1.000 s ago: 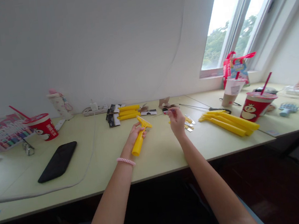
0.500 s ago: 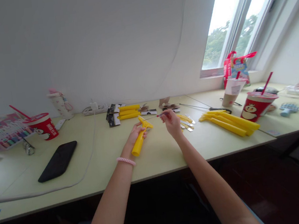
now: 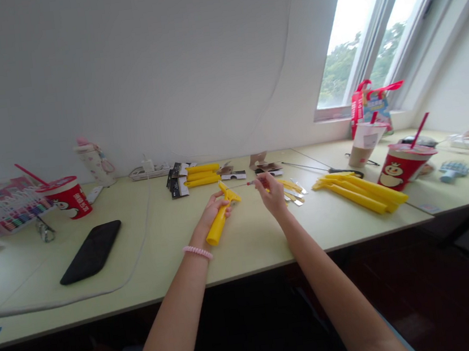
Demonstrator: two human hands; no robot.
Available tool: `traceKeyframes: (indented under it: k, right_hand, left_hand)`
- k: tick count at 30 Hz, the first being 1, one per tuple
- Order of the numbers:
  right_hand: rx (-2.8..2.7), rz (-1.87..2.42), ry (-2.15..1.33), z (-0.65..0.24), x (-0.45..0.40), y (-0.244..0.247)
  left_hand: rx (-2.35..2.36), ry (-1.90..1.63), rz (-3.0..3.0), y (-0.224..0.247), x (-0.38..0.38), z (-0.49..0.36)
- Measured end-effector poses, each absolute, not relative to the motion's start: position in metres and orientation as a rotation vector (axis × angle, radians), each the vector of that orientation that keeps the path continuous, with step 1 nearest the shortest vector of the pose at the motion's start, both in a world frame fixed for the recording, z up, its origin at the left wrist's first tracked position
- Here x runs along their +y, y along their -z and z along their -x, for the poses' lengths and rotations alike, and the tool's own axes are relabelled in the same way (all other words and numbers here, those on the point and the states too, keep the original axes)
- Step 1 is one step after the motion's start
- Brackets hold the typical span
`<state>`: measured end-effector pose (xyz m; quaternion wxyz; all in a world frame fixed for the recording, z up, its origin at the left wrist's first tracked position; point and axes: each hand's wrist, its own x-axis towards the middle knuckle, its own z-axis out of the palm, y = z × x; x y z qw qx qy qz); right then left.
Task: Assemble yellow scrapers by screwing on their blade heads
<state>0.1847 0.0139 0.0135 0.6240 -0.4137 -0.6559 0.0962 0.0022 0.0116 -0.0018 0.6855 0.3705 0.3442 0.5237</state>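
Observation:
My left hand (image 3: pixel 215 211) is shut around a yellow plastic scraper (image 3: pixel 216 228), just below its wide head, with the handle pointing down toward me. My right hand (image 3: pixel 271 192) pinches a thin red-and-metal tool (image 3: pixel 249 183) between its fingers, its slim tip reaching left toward the scraper head. The tool is too small to identify exactly. Several small metal blades with yellow parts (image 3: pixel 292 194) lie on the table just beyond my right hand.
A pile of yellow scrapers (image 3: pixel 359 197) lies to the right, and packaged yellow handles (image 3: pixel 200 175) lie ahead. A black phone (image 3: pixel 90 252), red cups with straws (image 3: pixel 406 164) (image 3: pixel 66 198), a power strip (image 3: pixel 144 174), and a cable share the pale table.
My right hand has moved the thin tool left and lower, bringing its tip closer to the scraper head. My left hand still holds the scraper in nearly the same place.

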Motion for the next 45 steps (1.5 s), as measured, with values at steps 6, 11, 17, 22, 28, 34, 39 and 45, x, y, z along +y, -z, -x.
traceKeyframes:
  k: [6,11,17,22,28,34,39,45]
  right_hand:
    - [-1.587,1.1,-0.031,-0.1879,0.0113,-0.0113]
    - [-1.632,1.006,-0.008,-0.1873,0.011,-0.0134]
    - [-1.531,0.999,0.044,-0.1836,0.009,-0.0142]
    - [-1.49,1.083,0.039,-0.1849,0.0097,-0.0118]
    - [-1.583,1.126,0.007,-0.1842,0.0067,-0.0129]
    - [-1.546,1.024,-0.011,-0.182,0.007,-0.0127]
    - [-1.495,1.104,-0.025,-0.1829,0.0085,-0.0119]
    - [-1.548,1.064,-0.049,-0.1838,0.0079,-0.0127]
  left_hand:
    - [0.792,-1.139,-0.872,-0.0001,0.0093,-0.0032]
    - [0.81,-1.12,-0.893,-0.0004,0.0075,-0.0038]
    - [0.77,-1.081,-0.926,0.0015,0.0079,-0.0037]
    - [0.751,-1.072,-0.923,0.0033,0.0088,-0.0023]
    - [0.777,-1.098,-0.896,0.0018,0.008,-0.0024]
    - [0.768,-1.083,-0.909,0.0049,0.0098,-0.0024]
    - [0.761,-1.074,-0.899,0.0042,0.0088,-0.0033]
    - [0.785,-1.084,-0.894,0.0015,0.0073,-0.0037]
